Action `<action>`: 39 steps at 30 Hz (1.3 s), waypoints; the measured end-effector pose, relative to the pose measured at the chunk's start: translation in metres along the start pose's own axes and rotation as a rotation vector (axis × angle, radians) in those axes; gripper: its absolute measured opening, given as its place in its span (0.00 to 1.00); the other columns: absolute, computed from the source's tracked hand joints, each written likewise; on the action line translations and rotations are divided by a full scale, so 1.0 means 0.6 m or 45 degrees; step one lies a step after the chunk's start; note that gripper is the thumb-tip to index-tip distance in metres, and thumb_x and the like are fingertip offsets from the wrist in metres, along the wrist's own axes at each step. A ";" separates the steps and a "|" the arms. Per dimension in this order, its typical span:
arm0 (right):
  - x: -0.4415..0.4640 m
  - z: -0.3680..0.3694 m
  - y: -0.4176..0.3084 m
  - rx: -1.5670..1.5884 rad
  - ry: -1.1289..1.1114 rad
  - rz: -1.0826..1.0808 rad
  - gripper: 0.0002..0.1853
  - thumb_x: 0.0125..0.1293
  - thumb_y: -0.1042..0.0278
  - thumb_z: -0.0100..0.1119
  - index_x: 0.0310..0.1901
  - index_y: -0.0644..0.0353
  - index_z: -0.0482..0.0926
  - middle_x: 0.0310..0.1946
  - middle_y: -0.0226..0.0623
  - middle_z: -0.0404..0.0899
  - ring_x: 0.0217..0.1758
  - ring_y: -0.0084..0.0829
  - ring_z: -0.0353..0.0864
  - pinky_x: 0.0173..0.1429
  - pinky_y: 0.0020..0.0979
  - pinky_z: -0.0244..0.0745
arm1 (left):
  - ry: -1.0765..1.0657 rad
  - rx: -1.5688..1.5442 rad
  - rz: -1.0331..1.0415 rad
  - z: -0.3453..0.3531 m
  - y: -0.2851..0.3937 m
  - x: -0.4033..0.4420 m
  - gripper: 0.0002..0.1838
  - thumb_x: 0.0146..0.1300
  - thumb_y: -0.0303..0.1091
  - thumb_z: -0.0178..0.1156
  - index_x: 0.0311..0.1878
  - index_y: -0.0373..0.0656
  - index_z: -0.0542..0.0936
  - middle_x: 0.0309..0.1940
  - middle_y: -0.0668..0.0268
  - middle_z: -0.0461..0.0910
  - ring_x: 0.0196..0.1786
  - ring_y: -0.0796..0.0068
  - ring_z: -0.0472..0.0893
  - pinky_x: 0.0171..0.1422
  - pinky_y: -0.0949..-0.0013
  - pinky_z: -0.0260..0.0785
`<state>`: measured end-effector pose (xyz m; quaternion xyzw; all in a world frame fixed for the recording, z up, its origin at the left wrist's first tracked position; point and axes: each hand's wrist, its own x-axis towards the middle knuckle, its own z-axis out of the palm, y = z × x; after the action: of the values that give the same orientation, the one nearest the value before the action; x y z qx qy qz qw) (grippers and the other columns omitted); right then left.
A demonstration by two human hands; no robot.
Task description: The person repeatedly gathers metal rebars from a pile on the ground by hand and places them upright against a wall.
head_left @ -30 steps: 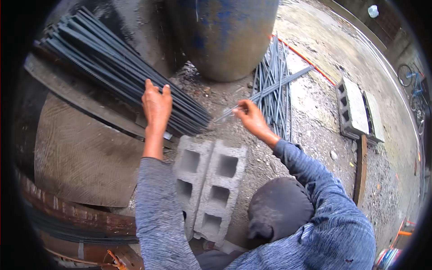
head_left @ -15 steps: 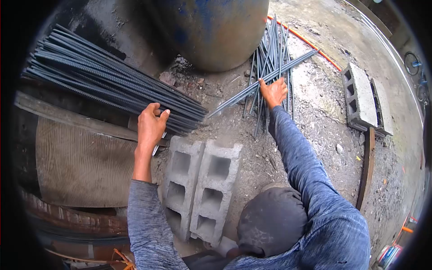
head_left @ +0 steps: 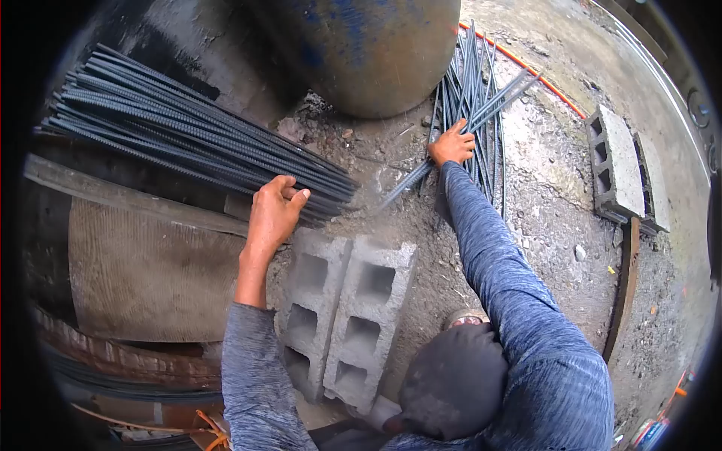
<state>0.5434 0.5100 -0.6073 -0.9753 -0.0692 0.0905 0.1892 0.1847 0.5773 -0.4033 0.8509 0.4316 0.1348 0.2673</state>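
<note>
A thick bundle of ribbed steel bars (head_left: 188, 131) lies at the upper left, its right ends near the middle. At its lower edge is my left hand (head_left: 277, 210), fingers bent; whether it grips a bar cannot be made out. My right hand (head_left: 453, 144) is closed round a few thin rods (head_left: 410, 180) that slant over a loose pile of rods (head_left: 471, 83) beside the barrel. Two hollow concrete blocks (head_left: 365, 316) stand side by side below my hands, close to my dark-clad knee (head_left: 455, 379).
A large stained barrel (head_left: 361, 52) stands at the top. An orange line (head_left: 526, 68) runs behind the rod pile. More concrete blocks (head_left: 617, 165) and a wooden strip (head_left: 624, 293) are at the right. A brown board (head_left: 143, 270) lies at the left.
My right hand has moved from the near end of the slanting rods up and right onto the pile, and those rods have shifted. My left hand stays by the bundle, a little lower.
</note>
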 end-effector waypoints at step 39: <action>-0.241 -0.240 0.329 1.737 -1.523 0.194 0.30 0.77 0.38 0.55 0.55 0.63 0.69 0.44 0.43 0.78 0.46 0.36 0.82 0.48 0.46 0.85 | -1.207 -1.138 -0.669 0.359 0.221 -0.210 0.12 0.74 0.36 0.61 0.45 0.34 0.76 0.28 0.65 0.80 0.26 0.78 0.80 0.25 0.69 0.71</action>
<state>0.4517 0.2530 -0.5298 -0.4438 -0.0224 0.6151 0.6513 0.2969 0.3384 -0.5044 0.4941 0.3632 -0.1555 0.7745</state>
